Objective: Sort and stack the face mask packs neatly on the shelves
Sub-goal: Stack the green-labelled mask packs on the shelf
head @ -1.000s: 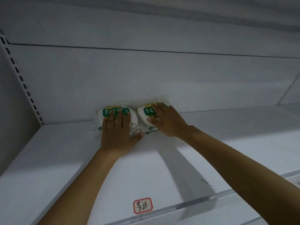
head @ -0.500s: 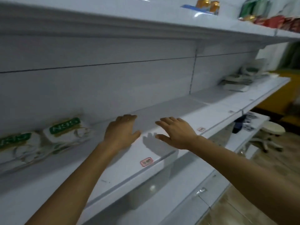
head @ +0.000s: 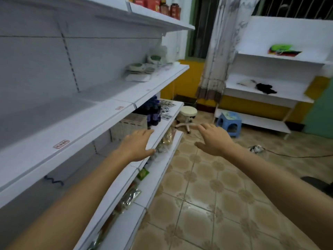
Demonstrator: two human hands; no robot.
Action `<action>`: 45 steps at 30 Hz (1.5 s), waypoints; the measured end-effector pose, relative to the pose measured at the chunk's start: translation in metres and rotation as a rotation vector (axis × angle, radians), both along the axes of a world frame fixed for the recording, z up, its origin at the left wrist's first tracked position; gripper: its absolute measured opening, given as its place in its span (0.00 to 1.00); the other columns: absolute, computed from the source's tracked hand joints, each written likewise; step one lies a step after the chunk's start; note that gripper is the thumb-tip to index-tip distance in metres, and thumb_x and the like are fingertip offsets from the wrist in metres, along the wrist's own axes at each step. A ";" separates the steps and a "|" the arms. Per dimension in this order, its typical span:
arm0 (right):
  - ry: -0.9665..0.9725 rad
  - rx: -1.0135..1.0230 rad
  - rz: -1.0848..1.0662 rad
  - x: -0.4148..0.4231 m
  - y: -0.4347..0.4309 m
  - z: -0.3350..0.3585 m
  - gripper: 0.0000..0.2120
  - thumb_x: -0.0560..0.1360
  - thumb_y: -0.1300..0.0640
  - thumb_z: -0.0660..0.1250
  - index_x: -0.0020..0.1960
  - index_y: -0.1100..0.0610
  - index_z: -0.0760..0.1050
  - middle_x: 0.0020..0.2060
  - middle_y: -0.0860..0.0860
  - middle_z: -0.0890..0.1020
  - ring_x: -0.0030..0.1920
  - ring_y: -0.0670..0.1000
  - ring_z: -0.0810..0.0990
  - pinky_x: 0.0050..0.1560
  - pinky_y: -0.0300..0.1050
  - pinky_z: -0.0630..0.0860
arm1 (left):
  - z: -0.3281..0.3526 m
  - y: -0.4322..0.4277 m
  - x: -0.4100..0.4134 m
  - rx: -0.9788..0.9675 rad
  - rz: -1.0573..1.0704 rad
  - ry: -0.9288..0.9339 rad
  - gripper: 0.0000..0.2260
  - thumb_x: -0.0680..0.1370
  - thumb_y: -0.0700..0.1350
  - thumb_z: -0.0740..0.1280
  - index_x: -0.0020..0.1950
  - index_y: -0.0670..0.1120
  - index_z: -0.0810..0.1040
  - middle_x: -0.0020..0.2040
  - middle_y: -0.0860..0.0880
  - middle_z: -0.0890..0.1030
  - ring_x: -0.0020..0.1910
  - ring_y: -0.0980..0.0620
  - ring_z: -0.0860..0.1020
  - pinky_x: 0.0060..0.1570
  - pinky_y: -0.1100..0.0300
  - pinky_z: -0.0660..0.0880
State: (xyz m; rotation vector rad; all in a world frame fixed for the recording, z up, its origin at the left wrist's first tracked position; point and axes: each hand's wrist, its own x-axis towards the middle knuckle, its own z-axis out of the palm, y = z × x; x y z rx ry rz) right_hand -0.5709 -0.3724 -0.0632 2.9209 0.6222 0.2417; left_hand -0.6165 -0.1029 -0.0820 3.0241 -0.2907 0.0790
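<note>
Both my hands are stretched out in front of me, empty, fingers straight. My left hand [head: 135, 146] hovers by the front edge of a lower white shelf [head: 163, 126]. My right hand [head: 214, 139] hangs over the tiled floor, apart from the shelving. A loose heap of white face mask packs with green labels [head: 142, 69] lies at the far right end of the middle shelf [head: 100, 114], well beyond both hands. The two packs I pressed against the back panel are out of view to the left.
Dark blue bottles [head: 153, 112] and a white box [head: 132, 123] stand on the lower shelf. Bagged goods [head: 129, 197] lie on the bottom shelves. A white swivel stool [head: 187, 114] and a blue plastic stool [head: 229, 123] stand on the floor; another white rack [head: 268, 91] lines the far wall.
My hands have let go of the two packs and pulled back from the shelf. The view has swung right, from the back panel to the aisle and the far pile.
</note>
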 end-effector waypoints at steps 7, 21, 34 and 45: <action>0.062 0.054 -0.093 0.082 -0.026 -0.020 0.31 0.77 0.39 0.60 0.75 0.51 0.59 0.71 0.53 0.67 0.66 0.56 0.70 0.57 0.50 0.72 | -0.007 -0.025 0.081 0.050 -0.060 -0.061 0.32 0.79 0.60 0.62 0.78 0.51 0.54 0.76 0.50 0.61 0.73 0.48 0.62 0.67 0.49 0.64; -0.086 0.019 0.098 0.324 0.031 0.009 0.30 0.76 0.35 0.56 0.73 0.49 0.63 0.68 0.50 0.71 0.66 0.54 0.70 0.62 0.50 0.66 | 0.017 -0.016 0.384 0.111 -0.146 -0.247 0.29 0.77 0.60 0.61 0.76 0.52 0.60 0.73 0.49 0.67 0.71 0.47 0.65 0.67 0.50 0.64; -0.057 0.113 0.090 0.510 0.000 -0.016 0.30 0.75 0.35 0.55 0.72 0.49 0.63 0.67 0.50 0.71 0.65 0.53 0.71 0.61 0.49 0.67 | -0.003 -0.051 0.554 0.130 -0.218 -0.222 0.28 0.78 0.60 0.61 0.75 0.53 0.61 0.72 0.51 0.67 0.70 0.48 0.65 0.67 0.51 0.64; -0.024 0.239 0.438 0.718 0.015 -0.003 0.28 0.77 0.38 0.58 0.71 0.51 0.65 0.65 0.51 0.73 0.64 0.54 0.71 0.60 0.51 0.70 | 0.027 -0.051 0.677 0.139 0.108 -0.209 0.28 0.79 0.59 0.60 0.77 0.52 0.59 0.75 0.51 0.63 0.73 0.49 0.61 0.69 0.53 0.59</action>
